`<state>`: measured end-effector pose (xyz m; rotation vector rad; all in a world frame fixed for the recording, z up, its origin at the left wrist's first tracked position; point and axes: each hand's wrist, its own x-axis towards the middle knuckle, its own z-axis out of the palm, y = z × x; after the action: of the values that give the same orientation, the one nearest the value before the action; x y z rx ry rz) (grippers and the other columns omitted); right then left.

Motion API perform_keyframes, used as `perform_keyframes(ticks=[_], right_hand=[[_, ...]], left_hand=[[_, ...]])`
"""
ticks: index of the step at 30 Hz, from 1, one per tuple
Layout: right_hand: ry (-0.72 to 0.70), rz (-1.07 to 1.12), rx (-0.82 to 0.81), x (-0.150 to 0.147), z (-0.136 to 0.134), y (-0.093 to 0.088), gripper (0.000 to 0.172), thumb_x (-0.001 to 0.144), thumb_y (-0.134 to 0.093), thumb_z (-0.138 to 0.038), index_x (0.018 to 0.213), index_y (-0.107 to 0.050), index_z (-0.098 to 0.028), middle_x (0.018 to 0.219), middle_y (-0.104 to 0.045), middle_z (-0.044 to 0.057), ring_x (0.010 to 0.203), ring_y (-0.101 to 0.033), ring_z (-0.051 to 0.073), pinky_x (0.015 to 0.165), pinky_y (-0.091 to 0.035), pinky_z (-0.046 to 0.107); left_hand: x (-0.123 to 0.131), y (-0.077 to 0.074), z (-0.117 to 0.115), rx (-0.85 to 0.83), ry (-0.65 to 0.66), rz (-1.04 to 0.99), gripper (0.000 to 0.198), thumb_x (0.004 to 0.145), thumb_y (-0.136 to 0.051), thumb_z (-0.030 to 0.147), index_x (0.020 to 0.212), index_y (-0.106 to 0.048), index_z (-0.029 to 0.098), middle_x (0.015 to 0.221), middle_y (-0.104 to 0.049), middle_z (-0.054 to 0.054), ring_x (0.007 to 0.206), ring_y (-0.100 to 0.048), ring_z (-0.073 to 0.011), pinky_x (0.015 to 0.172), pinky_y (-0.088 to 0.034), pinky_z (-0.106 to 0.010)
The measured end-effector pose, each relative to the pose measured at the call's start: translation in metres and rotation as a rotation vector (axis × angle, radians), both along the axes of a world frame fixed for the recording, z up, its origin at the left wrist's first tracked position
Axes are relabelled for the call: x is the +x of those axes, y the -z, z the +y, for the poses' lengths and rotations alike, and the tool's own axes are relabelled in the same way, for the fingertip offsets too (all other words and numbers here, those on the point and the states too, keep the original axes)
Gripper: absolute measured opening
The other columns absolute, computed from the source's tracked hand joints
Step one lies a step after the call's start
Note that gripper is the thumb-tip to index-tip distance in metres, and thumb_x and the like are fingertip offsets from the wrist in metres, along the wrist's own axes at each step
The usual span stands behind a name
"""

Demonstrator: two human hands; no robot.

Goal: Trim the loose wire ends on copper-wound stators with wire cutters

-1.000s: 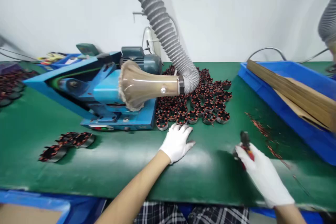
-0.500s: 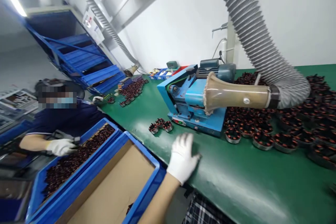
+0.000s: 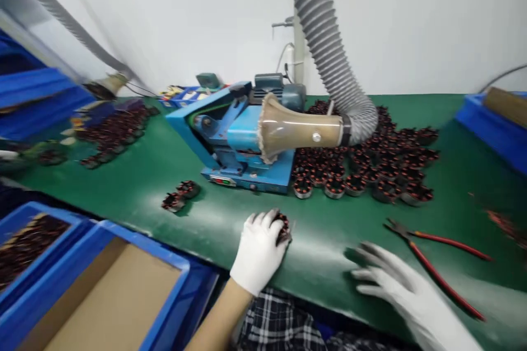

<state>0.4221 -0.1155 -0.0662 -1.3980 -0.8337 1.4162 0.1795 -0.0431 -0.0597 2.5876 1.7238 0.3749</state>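
My left hand (image 3: 260,247), in a white glove, is closed around a small wound motor stator (image 3: 283,228) at the front of the green workbench. The fingers cover much of the stator. My right hand (image 3: 389,279), gloved too, hovers low over the bench with its fingers apart and nothing in them. Just beyond it lie red-handled cutting pliers (image 3: 436,260), jaws toward the machine, handles spread. Two more stators (image 3: 181,196) sit side by side on the bench, left of my left hand.
A blue belt machine (image 3: 247,142) with a suction funnel and grey hose (image 3: 325,38) stands mid-bench. Many stators (image 3: 362,170) crowd its right side. A blue bin with a cardboard base (image 3: 119,285) is at front left; another blue bin (image 3: 498,126) stands far right.
The view has swung right, bringing my right hand and the pliers into sight. One of three grouped stators is gone from its place, and my left hand now holds a stator.
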Motion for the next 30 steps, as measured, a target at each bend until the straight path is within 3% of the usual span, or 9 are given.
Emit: perform_keyframes(ticks=[3, 5, 8, 11, 16, 21, 24, 27, 30], right_hand=[[-0.112, -0.053, -0.144, -0.022, 0.011, -0.009, 0.055, 0.062, -0.069, -0.037, 0.109, -0.053, -0.015, 0.082, -0.067, 0.008, 0.057, -0.06, 0.017, 0.058, -0.051, 0.034], [-0.129, -0.15, -0.144, -0.026, 0.019, -0.01, 0.048, 0.062, -0.067, -0.032, 0.105, -0.054, -0.015, 0.066, -0.063, 0.001, 0.05, -0.055, 0.013, 0.054, -0.048, 0.029], [-0.14, -0.251, -0.139, -0.017, 0.026, -0.012, 0.03, 0.062, -0.067, -0.027, 0.088, -0.059, -0.014, 0.057, -0.058, -0.003, 0.048, -0.05, 0.011, 0.048, -0.042, 0.023], [-0.149, -0.212, -0.187, -0.01, 0.028, -0.013, 0.022, 0.061, -0.069, -0.028, 0.076, -0.059, -0.014, 0.057, -0.059, -0.003, 0.044, -0.046, 0.008, 0.042, -0.036, 0.02], [0.035, -0.071, -0.157, -0.018, 0.024, -0.007, 0.026, 0.056, -0.075, -0.03, 0.064, -0.055, -0.014, 0.047, -0.054, -0.004, 0.038, -0.042, 0.007, 0.037, -0.032, 0.019], [0.263, 0.396, 0.022, -0.001, 0.005, -0.013, 0.028, 0.058, -0.075, -0.035, 0.066, -0.053, -0.019, 0.051, -0.042, -0.008, 0.037, -0.034, 0.003, 0.033, -0.025, 0.014], [0.429, 0.34, 0.114, 0.009, 0.001, -0.016, 0.027, 0.06, -0.074, -0.036, 0.074, -0.057, -0.022, 0.062, -0.049, -0.005, 0.046, -0.044, 0.005, 0.039, -0.035, 0.016], [0.245, 0.067, -0.059, -0.001, 0.005, -0.01, 0.038, 0.06, -0.075, -0.031, 0.093, -0.061, -0.018, 0.077, -0.06, 0.001, 0.059, -0.054, 0.011, 0.051, -0.045, 0.023], [0.164, 0.001, -0.063, -0.023, 0.009, 0.0, 0.027, 0.06, -0.074, -0.025, 0.084, -0.066, -0.016, 0.073, -0.06, 0.001, 0.055, -0.051, 0.01, 0.05, -0.044, 0.023]], left_hand=[[0.049, -0.006, -0.033, -0.149, 0.078, -0.092, 0.033, 0.077, -0.057, 0.028, 0.108, -0.052, 0.021, 0.121, -0.052, -0.009, 0.097, -0.052, -0.028, 0.082, -0.043, -0.045], [0.062, -0.012, -0.05, -0.286, 0.153, -0.179, 0.051, 0.075, -0.059, 0.031, 0.122, -0.041, 0.024, 0.125, -0.048, -0.009, 0.093, -0.054, -0.0265, 0.078, -0.045, -0.043], [0.056, -0.013, -0.055, -0.45, 0.242, -0.28, 0.079, 0.067, -0.066, 0.031, 0.133, -0.023, 0.027, 0.125, -0.045, -0.008, 0.098, -0.052, -0.0259, 0.083, -0.045, -0.041], [0.045, 0.0, -0.04, -0.429, 0.304, -0.297, 0.092, 0.062, -0.071, 0.031, 0.135, -0.016, 0.019, 0.128, -0.041, -0.013, 0.116, -0.04, -0.0309, 0.095, -0.037, -0.045], [0.056, 0.021, -0.02, -0.345, 0.487, -0.368, 0.074, 0.072, -0.065, 0.026, 0.132, -0.022, 0.02, 0.126, -0.047, -0.01, 0.115, -0.043, -0.0243, 0.098, -0.035, -0.038], [0.071, 0.018, -0.027, -0.257, 0.372, -0.356, 0.05, 0.073, -0.064, 0.03, 0.118, -0.042, 0.025, 0.102, -0.053, -0.006, 0.098, -0.05, -0.025, 0.085, -0.041, -0.041], [0.07, 0.016, -0.027, -0.28, 0.312, -0.345, 0.058, 0.065, -0.07, 0.035, 0.116, -0.045, 0.026, 0.101, -0.05, -0.007, 0.098, -0.049, -0.0275, 0.083, -0.041, -0.043], [0.064, 0.017, -0.023, -0.296, 0.393, -0.408, 0.073, 0.062, -0.072, 0.032, 0.124, -0.034, 0.022, 0.118, -0.046, -0.01, 0.113, -0.041, -0.0286, 0.094, -0.036, -0.044], [0.062, 0.02, -0.022, -0.28, 0.489, -0.422, 0.067, 0.07, -0.066, 0.023, 0.127, -0.03, 0.024, 0.118, -0.05, -0.008, 0.112, -0.044, -0.0247, 0.098, -0.033, -0.043]])
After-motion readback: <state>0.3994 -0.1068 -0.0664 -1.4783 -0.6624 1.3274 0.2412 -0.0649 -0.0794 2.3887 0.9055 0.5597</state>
